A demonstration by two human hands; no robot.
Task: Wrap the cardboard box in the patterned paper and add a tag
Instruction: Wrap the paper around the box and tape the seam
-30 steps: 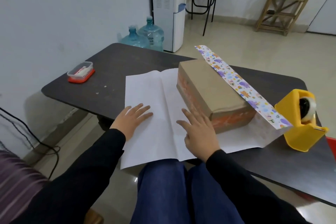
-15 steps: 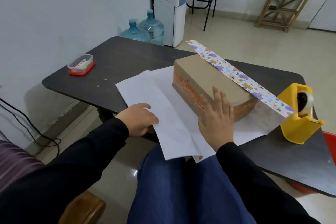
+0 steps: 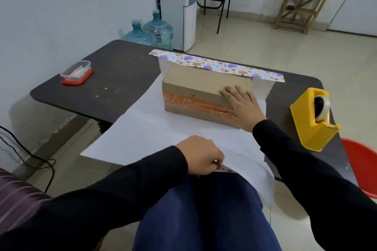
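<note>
The cardboard box [image 3: 195, 85], brown with an orange band on its front, stands on the patterned paper [image 3: 155, 130], which lies white side up on the dark table [image 3: 114, 75]. The paper's far edge is folded up behind the box, so its coloured print [image 3: 216, 65] shows. My right hand [image 3: 240, 106] lies flat with straight fingers on the box's front right corner. At the table's front edge my left hand [image 3: 202, 157] pinches the paper's near edge, which hangs over my lap.
A yellow tape dispenser [image 3: 312, 120] stands on the table to the right of the box. A small clear container with a red lid [image 3: 76, 73] sits at the table's far left. A red chair [image 3: 361, 167] is at the right, water bottles [image 3: 149, 30] behind the table.
The box and paper have turned so the box's long side faces me. My right hand slid to the box's right corner. My left hand moved to the paper's near edge and pinched it.
</note>
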